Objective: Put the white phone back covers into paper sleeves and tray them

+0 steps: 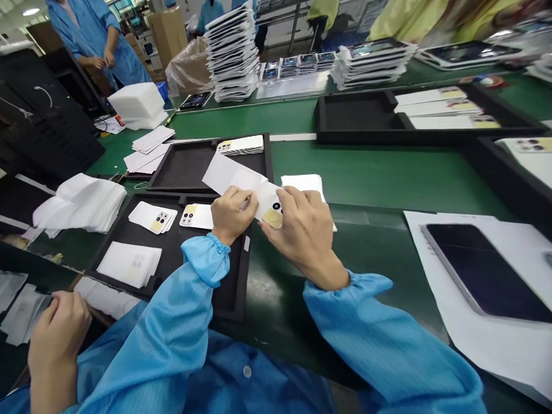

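My left hand (234,213) is closed in a pinch on a thin white sheet (227,172) that slants up to the left. Between my hands is a white phone-back-shaped card (271,217) with a yellow patch and a black camera ring; my right hand (304,230) grips its right side. Sheet and card overlap by my fingertips, so I cannot tell whether one is inside the other. Just behind my right hand lies a white stack (305,183). Left of my hands, a black tray (168,244) holds similar cards (154,218) and white-covered ones (129,263).
A second black tray (184,165) lies behind, with stacked cards. White sheets (81,202) pile up at left. A phone (489,272) rests on paper at right. Another black tray (358,116) is at the back. Another person's hand (58,335) is at lower left.
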Action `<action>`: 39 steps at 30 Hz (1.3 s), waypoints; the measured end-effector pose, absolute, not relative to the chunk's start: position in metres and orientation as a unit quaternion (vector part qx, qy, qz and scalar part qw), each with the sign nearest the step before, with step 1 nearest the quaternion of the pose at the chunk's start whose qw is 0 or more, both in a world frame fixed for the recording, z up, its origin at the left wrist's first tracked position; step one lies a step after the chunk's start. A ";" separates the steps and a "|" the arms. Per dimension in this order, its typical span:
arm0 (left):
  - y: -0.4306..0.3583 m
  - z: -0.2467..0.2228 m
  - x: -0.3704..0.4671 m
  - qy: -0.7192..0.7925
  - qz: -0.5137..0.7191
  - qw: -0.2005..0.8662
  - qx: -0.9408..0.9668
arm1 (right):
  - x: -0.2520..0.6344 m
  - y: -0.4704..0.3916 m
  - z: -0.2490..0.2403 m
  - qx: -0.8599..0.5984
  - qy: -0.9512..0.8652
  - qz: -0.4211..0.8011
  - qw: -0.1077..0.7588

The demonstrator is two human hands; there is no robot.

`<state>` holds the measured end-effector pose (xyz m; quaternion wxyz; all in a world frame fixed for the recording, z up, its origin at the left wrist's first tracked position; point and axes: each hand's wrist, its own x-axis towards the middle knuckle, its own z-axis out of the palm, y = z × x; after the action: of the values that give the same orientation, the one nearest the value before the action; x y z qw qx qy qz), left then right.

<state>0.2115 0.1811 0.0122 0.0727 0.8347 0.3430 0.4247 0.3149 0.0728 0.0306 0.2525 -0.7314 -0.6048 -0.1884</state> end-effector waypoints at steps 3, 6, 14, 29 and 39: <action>0.169 0.018 0.214 0.272 0.433 0.122 0.851 | 0.322 0.080 0.023 -0.726 -0.594 -0.171 0.302; 0.170 0.025 0.211 0.273 0.516 0.202 0.786 | 0.330 0.084 0.018 -0.711 -0.580 -0.157 0.364; 0.190 0.039 0.202 0.297 0.548 0.557 0.550 | 0.318 0.081 0.016 -0.654 -0.597 -0.084 0.456; 0.198 0.029 0.196 0.267 0.480 0.629 0.550 | 0.336 0.090 0.004 -0.595 -0.662 0.022 0.456; 0.169 0.028 0.216 0.330 0.418 0.682 0.500 | 0.331 0.091 0.005 -0.595 -0.651 -0.080 0.465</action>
<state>0.2163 0.1693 0.0282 0.6824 0.5002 0.3305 0.4182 0.3305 0.0908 0.0047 0.4652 -0.5945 -0.6509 -0.0802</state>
